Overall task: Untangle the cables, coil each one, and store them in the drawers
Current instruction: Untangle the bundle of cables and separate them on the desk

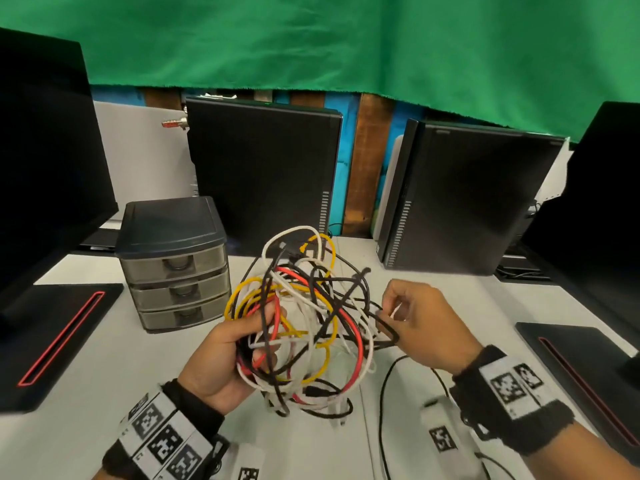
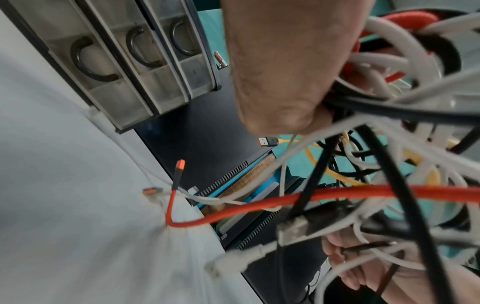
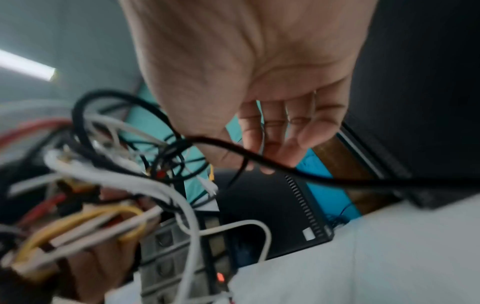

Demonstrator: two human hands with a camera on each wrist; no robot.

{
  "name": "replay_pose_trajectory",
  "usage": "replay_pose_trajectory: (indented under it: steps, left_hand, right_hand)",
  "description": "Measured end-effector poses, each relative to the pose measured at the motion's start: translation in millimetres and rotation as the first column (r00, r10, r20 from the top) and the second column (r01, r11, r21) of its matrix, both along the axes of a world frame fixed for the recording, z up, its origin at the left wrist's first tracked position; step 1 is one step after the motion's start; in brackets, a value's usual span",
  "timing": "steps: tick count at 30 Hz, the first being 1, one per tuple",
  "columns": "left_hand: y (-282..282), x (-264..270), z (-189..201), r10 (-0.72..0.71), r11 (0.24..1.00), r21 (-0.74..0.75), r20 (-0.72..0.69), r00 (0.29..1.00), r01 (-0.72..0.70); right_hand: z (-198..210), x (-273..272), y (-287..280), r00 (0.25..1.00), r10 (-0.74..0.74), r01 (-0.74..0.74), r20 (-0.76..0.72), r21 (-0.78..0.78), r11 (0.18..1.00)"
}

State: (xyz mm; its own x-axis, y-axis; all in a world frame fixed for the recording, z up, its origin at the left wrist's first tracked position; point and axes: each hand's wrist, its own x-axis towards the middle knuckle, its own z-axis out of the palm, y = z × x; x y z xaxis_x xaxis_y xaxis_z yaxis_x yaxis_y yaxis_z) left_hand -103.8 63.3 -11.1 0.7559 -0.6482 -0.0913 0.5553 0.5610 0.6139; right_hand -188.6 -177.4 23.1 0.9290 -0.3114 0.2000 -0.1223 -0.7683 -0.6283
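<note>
A tangle of white, yellow, red and black cables (image 1: 304,306) hangs above the white table (image 1: 104,393). My left hand (image 1: 266,334) grips the tangle from its left side, with several strands running through the curled fingers (image 2: 285,72). My right hand (image 1: 391,313) is at the tangle's right edge, fingers curled, pinching a thin black cable (image 3: 337,181) that loops out of it. A red cable (image 2: 337,195) crosses below my left hand, and its plug end rests on the table. The dark three-drawer unit (image 1: 176,265) stands to the left behind the tangle, all drawers closed.
Two black computer towers (image 1: 263,168) (image 1: 464,199) stand at the back. Dark monitors flank the table at the left (image 1: 41,150) and right (image 1: 595,220), and the left one's flat base (image 1: 59,334) lies on the table. A loose black cable (image 1: 382,393) lies near my right wrist.
</note>
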Motion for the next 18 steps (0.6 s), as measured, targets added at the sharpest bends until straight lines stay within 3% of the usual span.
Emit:
replay_pose_trajectory:
  steps: [5,7,9,11,13,14,16,18]
  left_hand:
    - [-0.7,-1.5,3.9,-0.036,0.999,0.026,0.031,0.999,0.035]
    - [0.3,1.9,3.0,-0.073,0.997,0.012,0.051,0.996,0.073]
    - [0.5,6.9,-2.2,-0.087,0.996,0.028,0.063,0.994,0.085]
    - [0.8,10.7,-7.2,-0.081,0.996,0.036,0.061,0.995,0.079]
    - [-0.7,13.5,-7.8,-0.093,0.995,0.053,0.09,0.992,0.089]
    - [-1.1,15.4,-8.2,-0.099,0.994,0.057,0.109,0.989,0.093]
    - [-1.2,20.3,-7.9,-0.111,0.992,0.066,0.133,0.985,0.103]
    - [-1.0,24.4,-5.2,-0.115,0.992,0.067,0.161,0.98,0.105]
  right_hand:
    - [15.9,1.6,-7.0,0.98,-0.184,0.126,-0.079,-0.472,0.873]
    - [23.1,2.0,-9.9,0.97,-0.243,0.203,0.023,-0.632,0.748]
    - [30.1,2.5,-14.5,0.945,-0.301,0.311,0.131,-0.654,0.69]
    - [35.9,4.5,-21.0,0.928,-0.369,0.347,0.054,-0.481,0.805]
    - [38.0,7.8,-26.9,0.933,-0.323,0.318,-0.16,-0.057,0.946]
    - [37.7,8.2,-28.1,0.93,-0.261,0.314,-0.257,0.19,0.93]
    - [42.7,6.1,-25.1,0.929,-0.128,0.321,-0.347,0.585,0.745]
    - [52.8,4.4,-16.7,0.951,-0.047,0.282,-0.306,0.797,0.533]
